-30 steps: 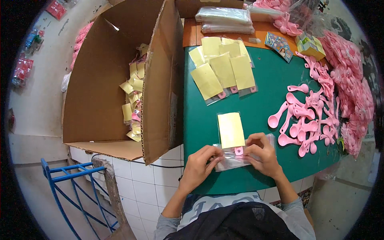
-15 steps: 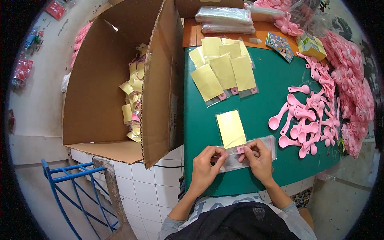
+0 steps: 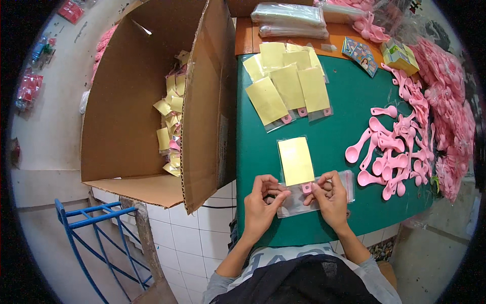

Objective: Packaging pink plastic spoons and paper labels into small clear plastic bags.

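"Where was the yellow-card packet [image 3: 296,161]?"

"On the tabletop [image 3: 263,152], just ahead of the left hand [image 3: 260,205] and right hand [image 3: 332,203], long axis running away from the person, lower end by the clear bags [image 3: 294,208]."

"Which was nearer?"

"The right, pinching that end beside the pink handle tip [image 3: 307,188]. The left's fingers curled near the corner; whether they gripped, I couldn't tell."

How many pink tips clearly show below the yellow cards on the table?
4: one tip between the left hand and right hand, and three on the pile: left tip, middle tip and right tip. More may be hidden behind.
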Demonstrator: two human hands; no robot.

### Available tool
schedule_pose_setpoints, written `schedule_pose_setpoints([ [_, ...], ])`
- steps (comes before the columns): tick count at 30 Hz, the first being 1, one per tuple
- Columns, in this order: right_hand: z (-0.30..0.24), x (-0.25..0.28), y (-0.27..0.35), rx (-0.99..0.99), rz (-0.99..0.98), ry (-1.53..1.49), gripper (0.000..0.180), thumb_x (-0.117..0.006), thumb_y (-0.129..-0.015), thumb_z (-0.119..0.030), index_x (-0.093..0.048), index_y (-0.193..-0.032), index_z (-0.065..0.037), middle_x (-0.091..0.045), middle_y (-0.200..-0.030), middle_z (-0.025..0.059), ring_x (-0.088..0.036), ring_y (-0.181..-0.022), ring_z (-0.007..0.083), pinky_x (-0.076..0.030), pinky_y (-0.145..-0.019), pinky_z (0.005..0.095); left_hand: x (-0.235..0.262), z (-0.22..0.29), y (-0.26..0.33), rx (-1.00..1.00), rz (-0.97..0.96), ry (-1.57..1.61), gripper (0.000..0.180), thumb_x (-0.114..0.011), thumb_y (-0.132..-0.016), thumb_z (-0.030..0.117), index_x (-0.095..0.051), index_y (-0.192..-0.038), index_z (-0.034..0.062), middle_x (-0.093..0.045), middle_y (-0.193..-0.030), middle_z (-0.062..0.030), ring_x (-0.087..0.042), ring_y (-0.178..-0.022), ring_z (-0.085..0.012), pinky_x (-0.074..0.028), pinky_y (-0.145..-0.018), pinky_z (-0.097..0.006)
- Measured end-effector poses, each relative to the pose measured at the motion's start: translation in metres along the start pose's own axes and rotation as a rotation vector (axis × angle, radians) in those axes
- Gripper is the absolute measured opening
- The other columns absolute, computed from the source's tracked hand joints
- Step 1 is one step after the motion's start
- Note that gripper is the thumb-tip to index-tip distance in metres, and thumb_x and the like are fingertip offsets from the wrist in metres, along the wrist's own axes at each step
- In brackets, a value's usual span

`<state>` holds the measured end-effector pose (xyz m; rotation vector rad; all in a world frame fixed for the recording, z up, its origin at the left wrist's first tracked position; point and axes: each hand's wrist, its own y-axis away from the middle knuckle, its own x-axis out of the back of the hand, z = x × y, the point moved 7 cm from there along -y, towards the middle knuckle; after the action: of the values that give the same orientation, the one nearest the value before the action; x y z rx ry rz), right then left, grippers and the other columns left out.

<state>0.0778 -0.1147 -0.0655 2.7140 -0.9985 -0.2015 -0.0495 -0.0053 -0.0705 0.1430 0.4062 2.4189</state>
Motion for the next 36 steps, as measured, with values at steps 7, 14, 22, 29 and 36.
schedule_pose_setpoints([
  [7, -0.004, -0.005, 0.001, -0.004, -0.034, 0.054, 0.025, -0.048, -0.088, 0.0, -0.048, -0.113, 0.001, -0.06, -0.079, 0.0091, -0.061, -0.062, 0.0125, -0.049, -0.055, 0.0225, 0.0, -0.007, 0.001, -0.076, -0.068, -0.13, 0.021, -0.06, -0.082, 0.003, -0.052, -0.101, 0.001, -0.058, -0.087, -0.0035, -0.053, -0.077, -0.0055, -0.045, -0.06, -0.018],
  [14, -0.009, -0.003, 0.001, -0.012, -0.088, 0.095, 0.035, -0.046, -0.088, 0.001, -0.044, -0.123, 0.001, -0.061, -0.081, 0.0082, -0.061, -0.067, 0.0117, -0.049, -0.058, 0.0218, -0.001, 0.009, -0.002, -0.042, -0.096, -0.069, 0.04, -0.057, -0.083, 0.001, -0.046, -0.12, 0.0015, -0.056, -0.107, -0.0089, -0.055, -0.088, -0.0113, -0.047, -0.075, -0.025],
  [22, -0.103, 0.019, -0.051, 0.581, 0.02, 0.534, 0.04, -0.05, -0.08, 0.001, -0.048, -0.119, -0.005, -0.055, -0.112, 0.0125, -0.059, -0.089, 0.0231, -0.047, -0.075, 0.0322, -0.003, 0.106, -0.081, -0.661, 0.046, -0.485, 0.038, -0.06, -0.082, 0.013, -0.048, -0.116, 0.0017, -0.057, -0.102, -0.0208, -0.058, -0.094, -0.0347, -0.048, -0.075, -0.039],
  [29, -0.074, 0.109, -0.064, 0.673, -0.131, 1.263, 0.032, -0.052, -0.065, 0.006, -0.059, -0.095, -0.004, -0.058, -0.097, 0.0123, -0.054, -0.09, 0.0311, -0.042, -0.079, 0.0371, -0.078, 0.067, -0.039, -0.744, -0.364, -0.694, 0.023, -0.067, -0.075, 0.016, -0.056, -0.091, 0.003, -0.054, -0.093, -0.0145, -0.057, -0.084, -0.0319, -0.048, -0.073, -0.039],
  [36, -0.067, 0.153, -0.076, 0.436, -0.048, 1.078, 0.032, -0.051, -0.065, 0.014, -0.055, -0.093, 0.0, -0.053, -0.1, 0.0138, -0.053, -0.091, 0.0295, -0.044, -0.078, 0.0328, -0.119, 0.036, -0.034, -0.801, -0.497, -0.739, 0.024, -0.067, -0.072, 0.014, -0.055, -0.091, 0.0049, -0.052, -0.083, -0.0113, -0.055, -0.077, -0.028, -0.046, -0.068, -0.037],
])
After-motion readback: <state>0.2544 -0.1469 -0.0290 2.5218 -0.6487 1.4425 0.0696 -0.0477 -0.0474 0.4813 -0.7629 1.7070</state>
